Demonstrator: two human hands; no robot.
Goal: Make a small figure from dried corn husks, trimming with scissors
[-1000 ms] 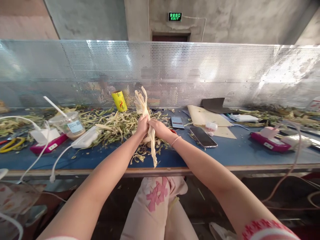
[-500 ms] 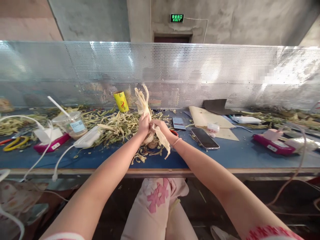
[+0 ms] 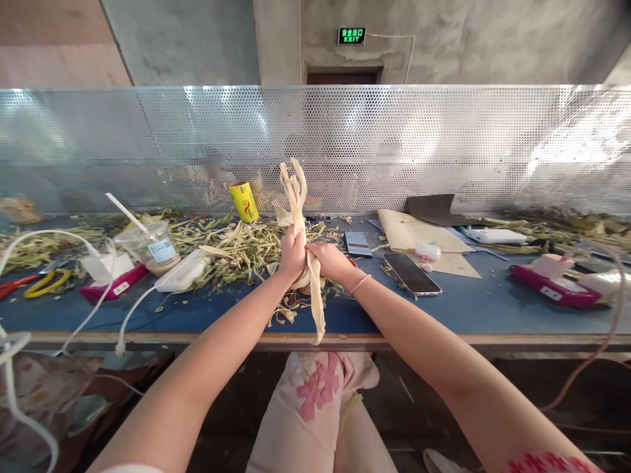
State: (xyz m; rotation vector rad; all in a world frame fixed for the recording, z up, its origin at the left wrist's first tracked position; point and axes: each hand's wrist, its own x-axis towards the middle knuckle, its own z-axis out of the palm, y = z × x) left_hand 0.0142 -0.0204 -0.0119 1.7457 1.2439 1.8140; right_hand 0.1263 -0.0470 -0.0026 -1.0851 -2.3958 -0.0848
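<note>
My left hand (image 3: pixel 292 253) is closed round a bundle of pale dried husk strips (image 3: pixel 294 192) that stick upward above the fist. My right hand (image 3: pixel 329 261), a thin bracelet on its wrist, is closed beside it, gripping a long husk strip (image 3: pixel 316 305) that hangs down past the table's front edge. Both hands touch at the middle of the bundle, above a heap of green and pale leaf scraps (image 3: pixel 236 249) on the blue table (image 3: pixel 444 309).
A yellow roll (image 3: pixel 245 201) stands behind the heap. A plastic cup with a straw (image 3: pixel 146 244), a white charger (image 3: pixel 180 274), pink cases (image 3: pixel 112 288) and scissors (image 3: pixel 34 284) lie left. Two phones (image 3: pixel 411 274), brown paper (image 3: pixel 419 238) and another pink case (image 3: pixel 555 286) lie right. A perforated metal screen (image 3: pixel 444 151) backs the table.
The loose strip in my right hand swung out to the right, then came back to hang straight down. The bundle's top now stands more upright and a little higher.
</note>
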